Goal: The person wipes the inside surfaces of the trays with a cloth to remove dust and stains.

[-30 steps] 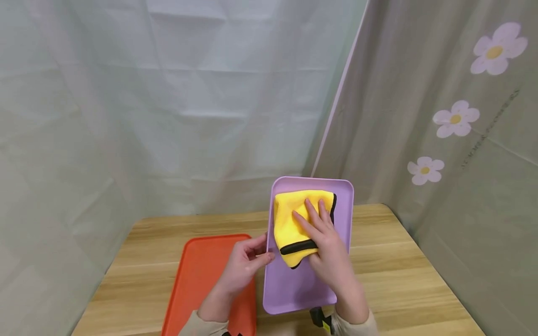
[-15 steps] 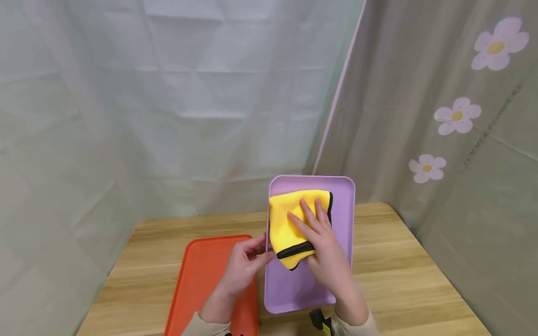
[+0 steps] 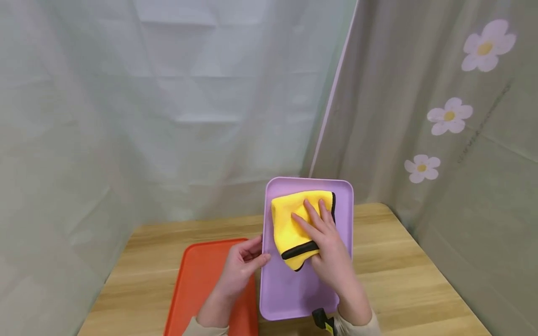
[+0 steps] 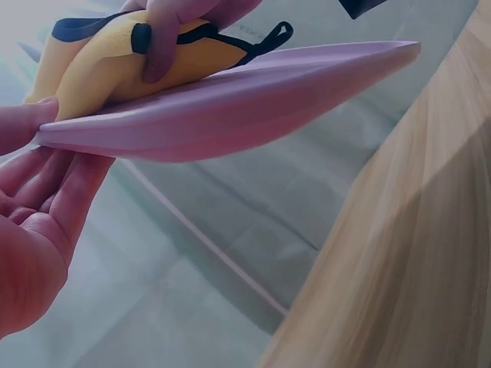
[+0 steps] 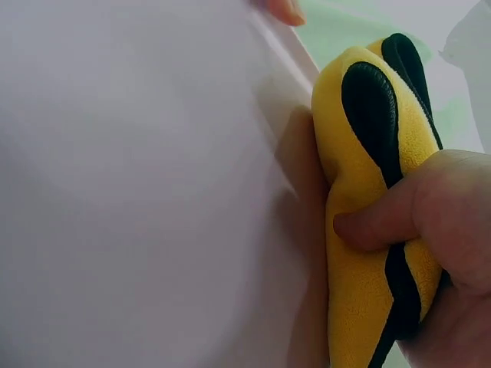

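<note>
A purple rectangular tray [image 3: 290, 298] is tilted up toward me above the table, seen in the head view. My left hand [image 3: 237, 268] grips its left rim, thumb over the edge and fingers underneath, as the left wrist view shows. Against the tray's inner face lies a folded yellow cloth [image 3: 290, 228] with black trim and a small black loop. My right hand [image 3: 329, 252] holds this cloth, fingers spread over its top. In the right wrist view the thumb [image 5: 383, 218] presses into the cloth's folded side. Part of the cloth is hidden under the right hand.
An orange-red tray [image 3: 201, 275] lies on the wooden table [image 3: 403, 266], left of the purple one and partly behind the left forearm. Pale curtains [image 3: 201, 116] enclose the table at the back and sides, with printed white flowers at right.
My right hand slid the yellow cloth slightly left across the purple tray, then back right. The left hand keeps its grip on the rim. The view has shifted a little.
</note>
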Demonstrator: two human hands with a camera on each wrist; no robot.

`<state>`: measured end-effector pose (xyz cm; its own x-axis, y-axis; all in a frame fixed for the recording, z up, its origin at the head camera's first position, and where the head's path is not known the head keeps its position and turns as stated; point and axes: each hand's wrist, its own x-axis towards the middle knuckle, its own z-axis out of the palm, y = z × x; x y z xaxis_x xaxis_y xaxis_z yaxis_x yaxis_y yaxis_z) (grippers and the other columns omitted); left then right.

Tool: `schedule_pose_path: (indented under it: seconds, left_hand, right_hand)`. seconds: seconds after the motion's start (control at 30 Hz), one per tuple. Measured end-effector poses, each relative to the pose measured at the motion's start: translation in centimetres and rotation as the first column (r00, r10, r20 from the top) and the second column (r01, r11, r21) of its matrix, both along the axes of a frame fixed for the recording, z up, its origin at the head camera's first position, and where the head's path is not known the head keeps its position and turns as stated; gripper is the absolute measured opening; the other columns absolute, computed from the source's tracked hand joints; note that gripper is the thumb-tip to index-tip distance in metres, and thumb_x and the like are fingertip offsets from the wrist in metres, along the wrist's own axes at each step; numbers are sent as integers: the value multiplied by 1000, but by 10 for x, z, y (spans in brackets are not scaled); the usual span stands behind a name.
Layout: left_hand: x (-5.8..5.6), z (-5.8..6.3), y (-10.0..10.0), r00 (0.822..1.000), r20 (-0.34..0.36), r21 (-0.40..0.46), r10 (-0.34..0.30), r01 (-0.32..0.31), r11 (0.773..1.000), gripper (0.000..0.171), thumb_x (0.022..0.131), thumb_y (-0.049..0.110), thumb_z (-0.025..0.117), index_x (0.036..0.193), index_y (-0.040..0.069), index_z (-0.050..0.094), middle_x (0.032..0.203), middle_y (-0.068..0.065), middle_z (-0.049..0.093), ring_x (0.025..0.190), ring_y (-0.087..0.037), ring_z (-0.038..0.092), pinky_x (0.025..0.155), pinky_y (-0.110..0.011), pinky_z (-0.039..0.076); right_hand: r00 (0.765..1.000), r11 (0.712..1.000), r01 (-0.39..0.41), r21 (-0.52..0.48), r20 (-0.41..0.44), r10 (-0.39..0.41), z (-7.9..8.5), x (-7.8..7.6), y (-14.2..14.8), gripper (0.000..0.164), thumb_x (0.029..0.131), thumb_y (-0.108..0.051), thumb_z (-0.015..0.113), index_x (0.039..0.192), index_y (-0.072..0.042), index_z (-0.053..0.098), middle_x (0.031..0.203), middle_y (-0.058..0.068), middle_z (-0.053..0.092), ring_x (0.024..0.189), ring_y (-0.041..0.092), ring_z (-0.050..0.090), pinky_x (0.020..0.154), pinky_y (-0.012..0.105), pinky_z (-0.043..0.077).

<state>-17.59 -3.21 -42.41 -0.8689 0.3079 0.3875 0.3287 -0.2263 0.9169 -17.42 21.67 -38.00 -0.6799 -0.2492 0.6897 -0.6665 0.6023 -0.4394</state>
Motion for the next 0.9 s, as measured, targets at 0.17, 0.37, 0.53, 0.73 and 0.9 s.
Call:
schedule_pose_path:
  seconds: [0.17, 0.37, 0.53, 0.73, 0.9]
  left_hand:
    - [2, -2, -1, 1000, 28, 47, -8, 6, 999, 49, 97, -12, 66, 143, -22, 52, 121, -18, 76, 103, -14, 76, 86, -28, 62]
    - [2, -5, 0, 997, 80, 90, -16, 9, 996, 50, 98, -12, 64, 144, -24, 48, 119, -10, 78, 99, -15, 77, 82, -31, 64]
    - [-1, -9, 2, 993, 113, 116, -32, 18, 993, 51, 100, -9, 63, 146, -24, 45, 120, -8, 78, 99, -16, 77, 82, -32, 64]
    - [-3, -10, 3, 991, 136, 130, -12, -6, 992, 52, 101, -9, 62, 148, -22, 45, 120, -5, 78, 100, -15, 76, 83, -32, 64]
    - [-3, -9, 1, 988, 152, 125, 11, -30, 992, 54, 101, -8, 63, 149, -23, 43, 121, -5, 78, 101, -15, 76, 83, -32, 64]
  right_hand:
    - [999, 1000, 22, -12, -28, -22, -6, 0, 4, 93, 69, 26, 50, 148, -19, 67, 168, 8, 43, 160, 45, 22, 126, 68, 19]
    - [999, 998, 54, -29, -4, -54, -6, -1, 11, 88, 72, 27, 50, 145, -19, 70, 167, 9, 44, 160, 44, 21, 125, 69, 17]
    - [996, 995, 81, -57, 29, -79, -8, -2, 19, 89, 71, 29, 46, 143, -18, 71, 165, 12, 46, 159, 45, 22, 125, 70, 18]
    - [995, 994, 92, -60, 55, -89, -7, -4, 23, 89, 71, 29, 46, 142, -18, 72, 166, 13, 45, 160, 45, 21, 125, 70, 18]
    - [995, 995, 97, -40, 40, -95, -7, -4, 17, 87, 71, 28, 50, 142, -18, 72, 165, 13, 46, 159, 47, 21, 123, 72, 20]
